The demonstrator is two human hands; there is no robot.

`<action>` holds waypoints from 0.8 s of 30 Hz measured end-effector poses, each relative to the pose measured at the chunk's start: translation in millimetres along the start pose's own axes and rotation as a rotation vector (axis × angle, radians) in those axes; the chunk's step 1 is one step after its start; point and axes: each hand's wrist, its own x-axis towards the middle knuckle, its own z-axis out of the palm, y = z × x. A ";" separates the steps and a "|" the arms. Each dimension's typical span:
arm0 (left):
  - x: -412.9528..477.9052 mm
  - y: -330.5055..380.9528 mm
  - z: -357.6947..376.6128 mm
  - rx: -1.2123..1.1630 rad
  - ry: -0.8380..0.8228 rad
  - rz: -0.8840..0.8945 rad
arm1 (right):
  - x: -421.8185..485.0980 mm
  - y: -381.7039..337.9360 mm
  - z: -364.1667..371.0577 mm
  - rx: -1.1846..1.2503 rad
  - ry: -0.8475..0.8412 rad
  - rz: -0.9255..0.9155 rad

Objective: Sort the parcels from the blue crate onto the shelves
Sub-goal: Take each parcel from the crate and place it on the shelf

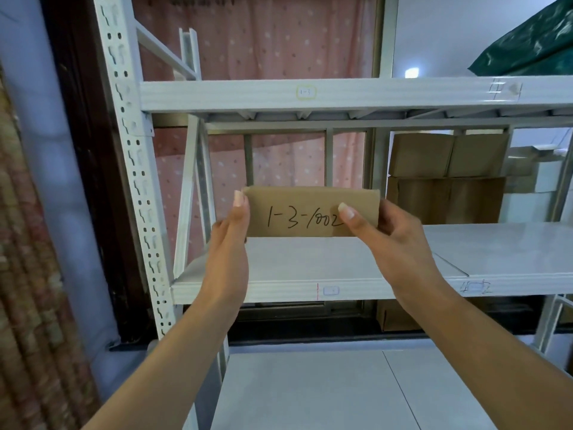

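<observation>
A small brown cardboard parcel [297, 209] marked "1-3-1002" in black pen is held up in front of the white metal shelving. My left hand [231, 234] grips its left end, thumb up along the edge. My right hand [393, 240] grips its right end, with the thumb lying over the last digits. The parcel hangs above the middle shelf board [310, 262]. Higher up, the upper shelf beam [248, 94] carries a small label that reads "1-3". The blue crate is out of view.
Brown cardboard boxes [446, 175] are stacked at the back right of the middle shelf. A dark green bag [533, 41] lies on the top shelf at right. The perforated upright [136, 169] stands at left, a pink curtain behind. A lower shelf board [341, 392] lies below.
</observation>
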 end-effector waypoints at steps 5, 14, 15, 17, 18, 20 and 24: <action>5.2 15.2 -7.0 0.039 0.031 0.205 | 9.1 -24.2 -4.2 0.000 0.009 -0.033; 35.5 79.6 -10.2 -0.033 0.043 0.421 | 41.5 -93.6 -14.3 -0.018 0.023 -0.141; 39.4 90.2 -9.4 -0.018 0.046 0.450 | 47.8 -104.1 -15.1 -0.024 0.032 -0.156; 50.0 108.4 -7.6 0.004 0.049 0.501 | 61.3 -123.2 -17.0 -0.048 0.054 -0.188; 55.1 117.7 -6.0 0.008 0.048 0.520 | 67.9 -131.5 -18.2 -0.054 0.065 -0.203; 65.8 135.6 -1.2 0.006 0.033 0.540 | 81.7 -146.9 -20.1 -0.052 0.079 -0.230; 88.8 164.5 5.9 0.008 0.018 0.602 | 108.6 -171.7 -25.2 -0.051 0.098 -0.283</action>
